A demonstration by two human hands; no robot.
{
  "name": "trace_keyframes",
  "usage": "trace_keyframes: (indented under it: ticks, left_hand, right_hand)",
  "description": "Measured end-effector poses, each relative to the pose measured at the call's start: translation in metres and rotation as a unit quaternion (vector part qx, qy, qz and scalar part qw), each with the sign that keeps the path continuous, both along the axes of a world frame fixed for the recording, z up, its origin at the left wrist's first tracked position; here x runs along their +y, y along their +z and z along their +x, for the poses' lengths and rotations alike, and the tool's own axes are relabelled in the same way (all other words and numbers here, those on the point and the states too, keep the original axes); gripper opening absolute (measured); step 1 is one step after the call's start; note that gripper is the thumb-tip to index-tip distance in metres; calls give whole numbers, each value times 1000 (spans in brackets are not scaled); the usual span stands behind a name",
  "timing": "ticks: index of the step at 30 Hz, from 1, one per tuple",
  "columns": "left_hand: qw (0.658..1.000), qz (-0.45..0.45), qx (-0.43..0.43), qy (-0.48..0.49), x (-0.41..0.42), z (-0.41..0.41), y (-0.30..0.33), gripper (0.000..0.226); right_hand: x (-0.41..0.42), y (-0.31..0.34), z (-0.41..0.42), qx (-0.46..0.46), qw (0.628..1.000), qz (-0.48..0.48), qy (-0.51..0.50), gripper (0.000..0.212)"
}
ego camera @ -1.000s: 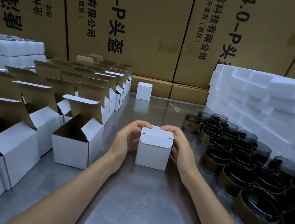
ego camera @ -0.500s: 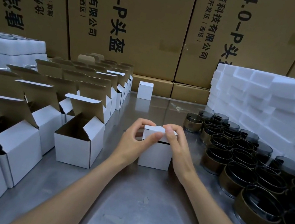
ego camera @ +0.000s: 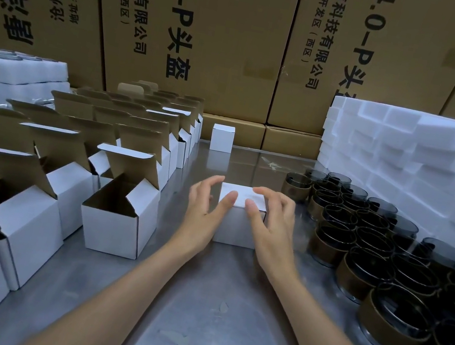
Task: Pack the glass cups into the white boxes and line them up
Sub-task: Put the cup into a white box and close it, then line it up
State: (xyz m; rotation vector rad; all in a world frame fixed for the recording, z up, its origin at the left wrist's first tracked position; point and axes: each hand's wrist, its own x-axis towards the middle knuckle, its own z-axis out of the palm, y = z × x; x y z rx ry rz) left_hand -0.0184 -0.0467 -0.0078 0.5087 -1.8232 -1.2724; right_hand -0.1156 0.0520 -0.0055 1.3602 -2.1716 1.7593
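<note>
A closed white box stands on the steel table at the centre. My left hand is at its left side, thumb resting on the lid's front left corner, fingers spread and lifted. At the box's right side is my right hand, thumb on the lid's front edge, fingers loosely arched above the top. Dark glass cups with brown bands crowd the table to the right. A second closed white box stands alone at the far end.
Rows of open white boxes with raised flaps fill the left side. White foam blocks are stacked at the back right, foam trays at the back left. Large brown cartons wall off the rear.
The lid flap that was being tucked in now lies flat and the box is closed. Both hands have loosened, with their fingers lifting and spreading off the top.
</note>
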Motion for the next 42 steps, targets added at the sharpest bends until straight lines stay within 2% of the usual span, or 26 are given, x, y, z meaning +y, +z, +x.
trace_keyframes:
  ticks: [1,3,6,9,12,16,22,29,36,42]
  left_hand:
    - [1000,-1,-2,16,0,0,1,47]
    - [999,-6,0,45,-1,-1,1,52]
    - [998,11,3,60,-7,-6,-3,50]
    - [997,17,-25,69,-21,-18,-4,37]
    - [995,-19,-56,78,-40,-42,-2,35]
    - [985,-34,-88,143,-75,-82,1,37]
    - [975,-15,-125,184,-136,-138,0,29]
    - [971,13,-141,191,-202,-184,-1,48]
    - [968,27,-167,185,-243,-200,-2,64]
    - [970,29,-159,184,-268,-202,0,60]
  right_hand:
    - [0,0,1,35,999,9,-22,27]
    - [-2,-2,2,99,993,37,-47,36]
    - [-10,-2,-4,132,987,53,-72,39]
    - [-28,-2,-17,148,981,84,-93,38]
    - [-55,0,-34,129,978,129,-100,41]
    - [-98,2,-65,108,977,152,-106,45]
    - [-169,2,-120,88,975,159,-125,44]
    - [-231,1,-173,64,973,163,-153,44]
    - [-274,0,-211,73,969,167,-164,52]
    - [-294,-2,-224,60,962,169,-207,34]
